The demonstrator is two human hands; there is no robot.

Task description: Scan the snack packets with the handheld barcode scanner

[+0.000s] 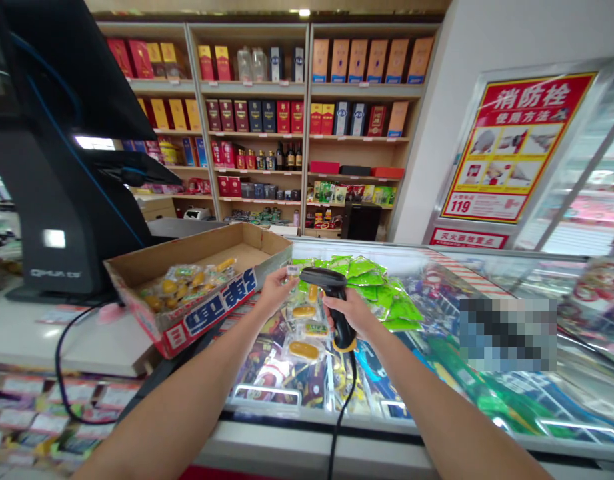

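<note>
My right hand (347, 308) is closed around the handle of a black barcode scanner (323, 277) with a yellow base and a trailing cable. The scanner's head points left, close to my left hand (277, 292). Between the fingers of that hand is a small packet with a white barcode label (293, 270); most of it is hidden. Below lie several clear-wrapped yellow snacks (303, 349) on the glass top of a freezer. Beside my right hand, bright green packets (401, 308) are spread in a loose pile.
An open cardboard box (267, 241) holding more wrapped snacks stands to the left. Behind it rises a black checkout screen (71, 73). The freezer's glass top (411, 257) stretches right over colourful packages. Shelves of boxed bottles (257, 117) line the back wall.
</note>
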